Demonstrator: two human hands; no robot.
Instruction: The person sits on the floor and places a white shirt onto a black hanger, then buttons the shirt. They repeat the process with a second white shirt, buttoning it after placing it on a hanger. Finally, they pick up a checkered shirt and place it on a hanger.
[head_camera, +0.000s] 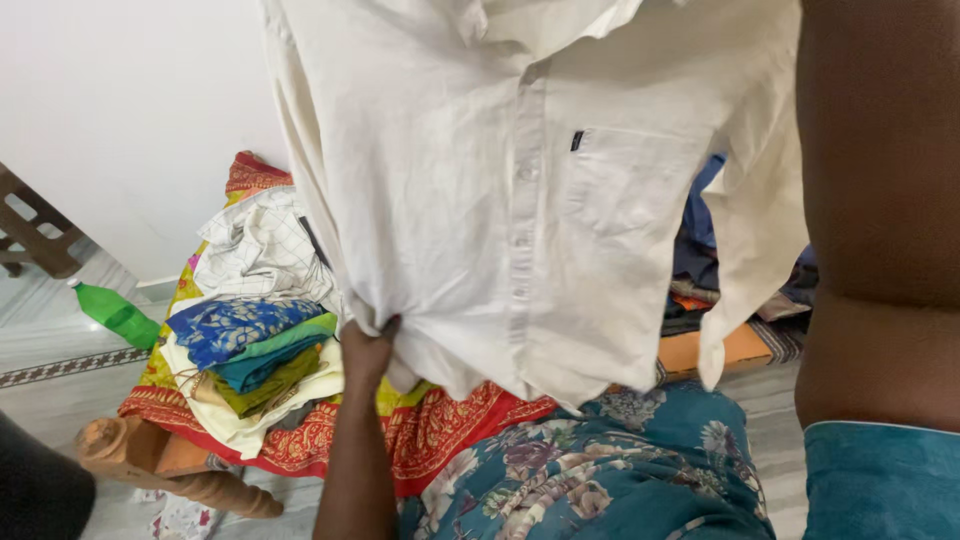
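Note:
A cream-white button shirt (500, 180) with a chest pocket hangs unfolded in front of me, filling the upper middle of the view. My left hand (368, 348) reaches up from below and pinches the shirt's lower left hem. My right forearm (880, 200) rises along the right edge, and its hand is out of the frame above, so I cannot see its grip. Behind the shirt's left side lies a stack of folded clothes (255, 345).
The stack rests on a red and yellow patterned cloth (440, 440) over a wooden frame (215, 490). A green plastic bottle (118, 313) lies on the floor at left. Dark clothes (700, 260) are heaped at right. Teal floral fabric (600, 470) covers the foreground.

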